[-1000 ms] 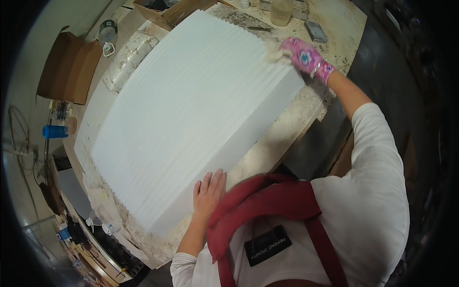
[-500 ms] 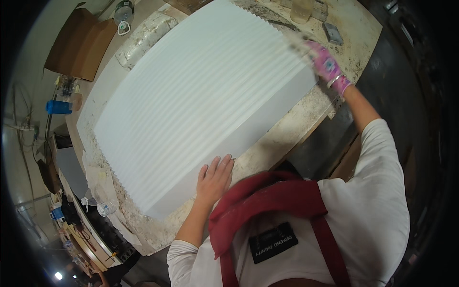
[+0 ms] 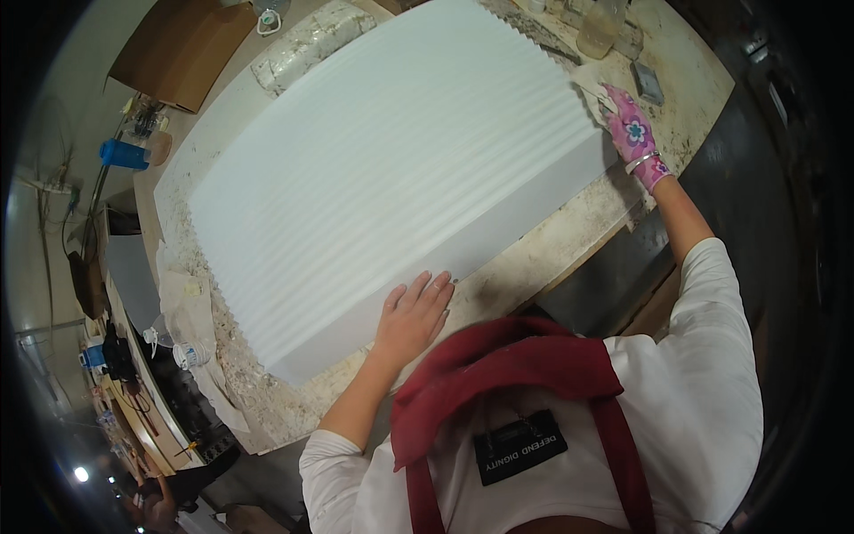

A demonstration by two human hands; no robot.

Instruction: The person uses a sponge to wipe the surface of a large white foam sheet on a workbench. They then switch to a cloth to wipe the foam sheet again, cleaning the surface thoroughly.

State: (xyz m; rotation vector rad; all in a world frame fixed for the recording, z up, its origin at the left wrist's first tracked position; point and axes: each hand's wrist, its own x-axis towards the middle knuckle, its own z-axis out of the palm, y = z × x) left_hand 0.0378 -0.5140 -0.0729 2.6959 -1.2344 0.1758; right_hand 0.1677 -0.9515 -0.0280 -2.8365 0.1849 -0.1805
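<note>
A large white block with a ribbed top [image 3: 374, 169] lies across the table, its smooth side facing me. My left hand [image 3: 414, 316] is bare and rests flat on that near side, fingers stretched out and slightly apart. At the block's right end is my right hand [image 3: 633, 129], in a pink flowered glove with a metal bracelet at the wrist. Its fingers are closed on a pale cloth [image 3: 593, 96], pressed against the ends of the ribs. Part of the cloth is hidden by the glove.
The worktable [image 3: 525, 258] is stained and dusty. Beyond the block lies a plastic-wrapped bundle [image 3: 311, 44], with a cardboard box [image 3: 182, 53] at far left. A cloudy plastic container [image 3: 602, 27] and a small grey block [image 3: 648, 83] sit at far right. Bottles [image 3: 187, 356] stand at left.
The whole view has shifted somewhat. My right hand, blurred by motion before, now shows sharply at the block's right end with the cloth. My left hand stays on the near side.
</note>
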